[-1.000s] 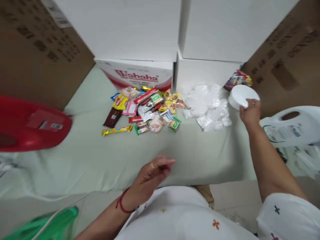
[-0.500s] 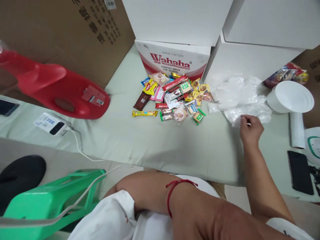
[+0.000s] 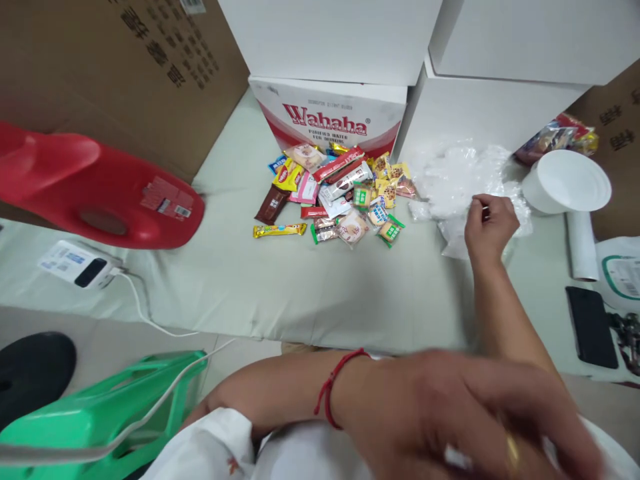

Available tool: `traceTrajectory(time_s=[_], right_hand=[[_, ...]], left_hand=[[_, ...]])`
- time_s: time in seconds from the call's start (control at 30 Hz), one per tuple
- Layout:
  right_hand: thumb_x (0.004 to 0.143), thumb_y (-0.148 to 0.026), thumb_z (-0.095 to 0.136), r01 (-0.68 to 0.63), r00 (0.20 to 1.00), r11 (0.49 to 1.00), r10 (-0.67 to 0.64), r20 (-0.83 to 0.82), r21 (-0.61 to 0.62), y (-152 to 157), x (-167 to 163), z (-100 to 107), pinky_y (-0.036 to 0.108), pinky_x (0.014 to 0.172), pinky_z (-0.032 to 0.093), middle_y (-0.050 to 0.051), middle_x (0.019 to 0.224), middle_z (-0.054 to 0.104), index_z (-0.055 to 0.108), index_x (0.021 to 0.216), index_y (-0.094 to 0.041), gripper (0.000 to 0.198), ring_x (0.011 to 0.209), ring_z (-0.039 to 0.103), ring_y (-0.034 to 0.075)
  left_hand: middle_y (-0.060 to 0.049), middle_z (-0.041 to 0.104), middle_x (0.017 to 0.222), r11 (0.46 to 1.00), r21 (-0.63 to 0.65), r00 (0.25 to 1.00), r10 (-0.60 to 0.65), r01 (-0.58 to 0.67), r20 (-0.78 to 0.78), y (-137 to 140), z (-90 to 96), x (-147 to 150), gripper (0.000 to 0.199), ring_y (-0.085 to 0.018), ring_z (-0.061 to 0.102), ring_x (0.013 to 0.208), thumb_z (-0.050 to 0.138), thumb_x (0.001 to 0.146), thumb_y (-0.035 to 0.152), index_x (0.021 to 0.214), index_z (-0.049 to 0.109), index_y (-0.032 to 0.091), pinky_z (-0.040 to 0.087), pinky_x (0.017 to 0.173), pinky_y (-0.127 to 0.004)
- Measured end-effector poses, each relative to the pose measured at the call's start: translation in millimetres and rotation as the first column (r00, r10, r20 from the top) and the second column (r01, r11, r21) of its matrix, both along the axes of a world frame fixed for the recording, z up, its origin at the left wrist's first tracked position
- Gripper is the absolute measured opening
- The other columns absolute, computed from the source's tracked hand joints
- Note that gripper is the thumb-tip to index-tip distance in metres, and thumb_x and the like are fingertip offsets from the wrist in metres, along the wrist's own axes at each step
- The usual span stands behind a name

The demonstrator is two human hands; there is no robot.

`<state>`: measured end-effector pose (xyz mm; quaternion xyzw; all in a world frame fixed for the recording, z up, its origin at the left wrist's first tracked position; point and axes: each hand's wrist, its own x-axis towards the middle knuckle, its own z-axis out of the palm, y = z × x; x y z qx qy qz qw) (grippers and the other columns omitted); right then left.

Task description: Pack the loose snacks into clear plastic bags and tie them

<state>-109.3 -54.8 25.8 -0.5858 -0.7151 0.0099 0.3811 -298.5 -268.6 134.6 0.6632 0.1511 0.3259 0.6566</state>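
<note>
My right hand (image 3: 493,223) is closed in a pinch on the heap of thin clear plastic bags (image 3: 455,177), right of the snacks; the exact bit between its fingertips is hard to see. Close to the camera, my left hand (image 3: 480,407) crosses the lower right, with a red cord on its wrist and a gold ring. Its fingers are blurred and partly out of frame. Individually wrapped snacks (image 3: 333,190) lie in a loose pile on the pale cloth, with a yellow-wrapped bar (image 3: 279,230) at the near left edge.
A Wahaha carton (image 3: 330,123) and white boxes (image 3: 325,37) stand behind. On the left are a red jug (image 3: 125,200), a white device with cable (image 3: 77,263) and a green stool (image 3: 65,407). At right: a white tub (image 3: 567,183), a roll (image 3: 581,247) and a phone (image 3: 591,327).
My left hand has swung further into view at the lower right, nearer the camera. My right hand stays at the plastic bags. The whole view has shifted slightly.
</note>
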Motion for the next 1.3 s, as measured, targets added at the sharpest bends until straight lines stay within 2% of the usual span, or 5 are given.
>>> traceTrajectory(time_s=[0.27,0.5,0.8,1.1,1.3], right_hand=[[0.092,-0.023,0.055,-0.091,0.903,0.871,0.277,0.329,-0.483,18.7,-63.1,-22.4,0.036,0.079,0.045,0.015,0.113,0.071,0.072,0.109,-0.018,0.024,0.091,0.065,0.028],[0.084,-0.043,0.07,-0.28,0.899,0.87,0.089,-0.428,-0.406,-80.2,-68.1,-11.5,0.03,0.065,0.044,0.002,0.077,0.067,0.068,0.086,-0.023,0.021,0.063,0.052,0.016],[0.076,-0.054,0.084,-0.743,0.518,0.424,-0.124,-0.846,-0.517,-190.0,-42.8,-25.4,0.025,0.052,0.031,-0.004,0.063,0.054,0.07,0.085,-0.021,0.037,0.053,0.038,0.01],[0.073,-0.049,0.088,-0.671,0.381,0.566,-0.291,-0.877,-0.479,-211.0,-3.8,-20.8,0.033,0.077,0.058,0.0,0.092,0.064,0.063,0.084,-0.023,0.038,0.083,0.059,0.015],[0.077,-0.051,0.08,-0.455,0.467,0.781,-0.2,-0.861,-0.428,-209.1,-8.9,-36.2,0.026,0.059,0.044,-0.006,0.07,0.05,0.056,0.086,-0.025,0.037,0.061,0.047,0.013]], left_hand=[[-0.004,0.059,0.082,0.708,-0.351,0.79,0.563,-0.612,-0.241,3.3,-92.9,-31.2,0.038,-0.014,0.051,0.072,0.068,0.09,0.054,0.091,0.076,0.016,0.042,0.068,-0.028],[0.003,0.056,0.081,0.402,-0.54,0.6,0.758,-0.739,-0.257,7.5,-132.2,-38.3,0.056,-0.01,0.053,0.066,0.076,0.077,0.068,0.098,0.056,0.02,0.044,0.061,-0.024],[0.005,0.05,0.06,0.606,-0.385,0.713,0.646,-0.696,-0.273,-11.9,-158.6,-25.4,0.053,-0.01,0.042,0.057,0.067,0.084,0.07,0.079,0.054,0.02,0.036,0.059,-0.025],[-0.002,0.062,0.087,0.653,-0.448,0.777,0.601,-0.611,-0.184,-41.8,-140.5,-71.8,0.048,-0.016,0.057,0.088,0.078,0.079,0.063,0.079,0.061,0.018,0.052,0.083,-0.03],[-0.003,0.064,0.102,0.444,-0.61,0.664,0.725,-0.656,-0.186,-54.1,-141.4,-84.2,0.051,-0.017,0.066,0.096,0.082,0.075,0.062,0.088,0.056,0.02,0.058,0.076,-0.028]])
